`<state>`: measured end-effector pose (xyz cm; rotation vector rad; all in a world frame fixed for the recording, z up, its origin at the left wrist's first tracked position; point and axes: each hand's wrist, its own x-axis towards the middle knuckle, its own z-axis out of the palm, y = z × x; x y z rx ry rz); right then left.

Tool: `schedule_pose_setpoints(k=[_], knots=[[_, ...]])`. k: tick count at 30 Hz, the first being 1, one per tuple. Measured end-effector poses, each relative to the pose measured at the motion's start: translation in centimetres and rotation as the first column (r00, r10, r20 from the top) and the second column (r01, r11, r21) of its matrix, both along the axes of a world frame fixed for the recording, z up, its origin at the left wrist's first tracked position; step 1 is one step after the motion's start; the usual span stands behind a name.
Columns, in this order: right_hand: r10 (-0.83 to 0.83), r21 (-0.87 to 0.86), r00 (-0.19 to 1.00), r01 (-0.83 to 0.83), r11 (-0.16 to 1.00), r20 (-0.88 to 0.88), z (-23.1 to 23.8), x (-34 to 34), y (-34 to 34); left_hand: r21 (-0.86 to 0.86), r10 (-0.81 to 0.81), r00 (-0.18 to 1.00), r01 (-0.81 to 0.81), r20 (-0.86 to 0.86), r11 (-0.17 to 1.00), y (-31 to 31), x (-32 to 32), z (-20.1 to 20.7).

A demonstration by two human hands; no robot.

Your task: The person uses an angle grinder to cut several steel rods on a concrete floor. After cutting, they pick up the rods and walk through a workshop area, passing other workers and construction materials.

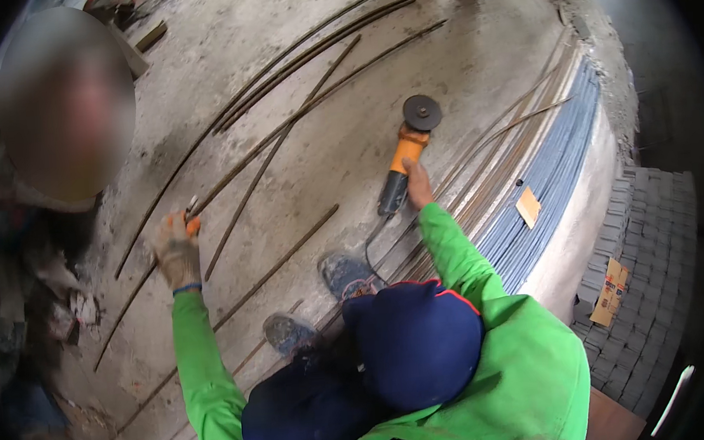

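Note:
My left hand (177, 252), in a pale work glove with orange fingertips, is closed round a long, thin steel rod (248, 155) that runs from lower left to upper right. A small light-and-dark piece shows at its fingertips; I cannot make out what it is. My right hand (419, 183) grips the body of an orange and black angle grinder (409, 145). The grinder's dark disc (422, 113) points away from me, apart from the rod. Whether the disc turns cannot be seen. Its cord (369, 247) trails back between my right foot and the rods.
Several loose rods (288, 250) lie across the concrete floor. At right, brown and blue-grey rods (553, 204) lie bundled, with a cardboard piece (528, 207) on them. Paving blocks (650, 279) lie beyond. A person (29, 220) is close at left, near rubble. My shoes (348, 274) are between my hands.

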<state>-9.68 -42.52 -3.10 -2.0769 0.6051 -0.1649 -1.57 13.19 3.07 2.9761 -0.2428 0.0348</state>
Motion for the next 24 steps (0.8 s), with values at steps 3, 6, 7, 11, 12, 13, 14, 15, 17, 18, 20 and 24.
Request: schedule_pose_setpoints(k=[3,6,7,11,12,13,14,15,17,18,20,24], knots=[[0.061,0.132,0.913,-0.009,0.991,-0.403,2.8,-1.2,3.7,0.246,-0.087,0.996,0.092,-0.028,0.965,1.9,1.5,0.4],[0.041,0.177,0.856,0.059,0.982,-0.515,6.4,-1.6,3.0,0.106,-0.019,1.0,0.018,0.01,0.994,1.8,2.1,-0.4],[0.034,0.174,0.871,0.06,0.983,-0.49,6.2,-1.7,2.7,0.11,-0.032,0.999,0.028,0.038,0.994,2.0,2.4,-0.4],[0.024,0.193,0.883,0.075,0.978,-0.468,7.2,-2.1,2.8,0.118,-0.068,0.996,0.06,0.066,0.991,1.4,1.6,3.4],[0.038,-0.09,0.862,-0.097,0.991,-0.506,7.7,-1.6,3.3,0.121,-0.072,0.993,0.061,0.089,0.991,1.6,1.3,4.4],[0.037,-0.357,0.84,-0.269,0.894,-0.541,8.2,-1.0,3.9,0.125,-0.075,0.991,0.06,0.111,0.99,2.0,0.9,5.5],[0.019,-0.583,0.824,-0.417,0.697,-0.566,9.1,-0.1,4.3,0.135,-0.085,0.987,0.067,0.136,0.989,2.3,0.6,6.9],[0.158,-0.642,0.908,-0.39,0.66,-0.389,10.9,2.2,5.9,0.127,-0.077,0.983,0.056,0.164,0.99,2.6,0.2,8.3],[0.532,-0.851,0.847,-0.272,0.45,0.01,12.7,8.3,8.0,0.105,-0.093,0.973,0.072,0.209,0.992,2.4,-0.6,10.5],[0.642,-0.824,0.766,-0.345,0.45,0.03,14.6,13.0,10.6,0.117,-0.088,0.974,0.065,0.208,0.991,3.1,-0.9,11.4],[0.805,-0.928,0.592,-0.281,0.246,0.034,14.4,20.6,12.9,0.091,-0.057,0.978,0.04,0.199,0.995,3.2,-1.1,12.4],[0.767,-0.604,0.412,-0.796,0.042,-0.491,12.4,28.5,14.4,0.019,-0.009,0.978,0.005,0.21,1.0,5.1,-1.5,12.7]])
